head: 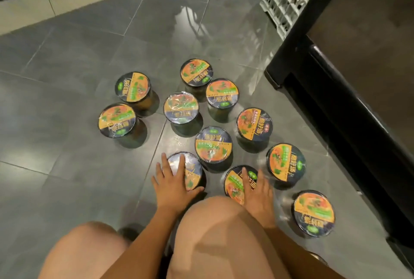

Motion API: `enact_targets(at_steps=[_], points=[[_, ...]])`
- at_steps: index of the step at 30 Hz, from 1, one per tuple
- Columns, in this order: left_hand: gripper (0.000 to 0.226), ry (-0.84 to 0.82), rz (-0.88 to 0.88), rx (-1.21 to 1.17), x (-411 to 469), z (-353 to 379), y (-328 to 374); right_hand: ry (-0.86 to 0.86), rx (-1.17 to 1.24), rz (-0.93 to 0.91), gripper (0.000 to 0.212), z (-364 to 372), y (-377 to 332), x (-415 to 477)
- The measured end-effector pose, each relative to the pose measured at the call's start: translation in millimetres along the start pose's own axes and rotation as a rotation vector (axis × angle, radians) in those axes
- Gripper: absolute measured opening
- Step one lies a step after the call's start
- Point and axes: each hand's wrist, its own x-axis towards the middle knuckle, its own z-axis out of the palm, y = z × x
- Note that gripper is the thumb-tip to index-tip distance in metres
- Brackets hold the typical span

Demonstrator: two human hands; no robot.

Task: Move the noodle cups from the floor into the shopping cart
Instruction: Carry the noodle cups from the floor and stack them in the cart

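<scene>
left hand (172, 181) on one noodle cup (193, 173), right hand (257, 192) on neighbouring cup (233, 185), fingers (165, 164) spread flat

Dim, floor (67, 121) glare, slight blur.

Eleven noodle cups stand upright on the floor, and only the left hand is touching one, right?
Not quite: both hands are touching cups. The head view shows the left hand lying over the lid of one near cup and the right hand over the lid of the neighbouring cup. The rest holds: eleven upright on the floor.
</scene>
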Motion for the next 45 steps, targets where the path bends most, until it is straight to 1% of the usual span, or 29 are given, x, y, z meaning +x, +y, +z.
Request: enact_targets(at_steps=[2,6,10,13,18,23,26,29,31,34,39,43,45], points=[[0.114,0.076,0.013,-0.027,1,6,-1,0.022,0.021,0.008,0.109,6,0,2],[0.105,0.108,0.029,-0.073,1,3,-6,0.100,0.075,0.029,0.110,2,-1,2],[0.102,0.141,0.026,-0.071,-19,-40,-6,0.070,0.107,0.025,0.108,-39,4,-19],[0.101,0.161,0.025,-0.065,-47,-98,-3,0.034,0.077,0.062,0.109,-99,4,-57],[0.103,0.159,0.000,-0.077,-107,-219,12,0.079,0.073,0.068,0.110,-213,-2,-126],[0.103,0.154,0.022,-0.034,-172,-348,32,0.095,0.101,0.124,0.110,-335,-12,-199],[0.102,0.178,0.035,-0.022,-209,-420,44,0.141,0.179,0.115,0.109,-396,-17,-246],[0.101,0.181,0.038,-0.027,-256,-495,60,0.119,0.264,0.132,0.111,-457,-22,-302],[0.101,0.184,0.043,-0.041,-286,-532,69,0.115,0.305,0.160,0.112,-486,-25,-338],[0.102,0.187,0.074,-0.048,-315,-566,79,0.113,0.354,0.188,0.112,-510,-30,-374],[0.104,0.079,0.169,0.009,-345,-580,75,0.112,0.312,0.216,0.112,-510,-45,-417],[0.111,-0.044,0.298,0.145,-352,-582,62,0.118,0.342,0.329,0.116,-491,-74,-451],[0.114,-0.079,0.365,0.218,-354,-584,55,0.126,0.373,0.405,0.118,-480,-93,-471]])
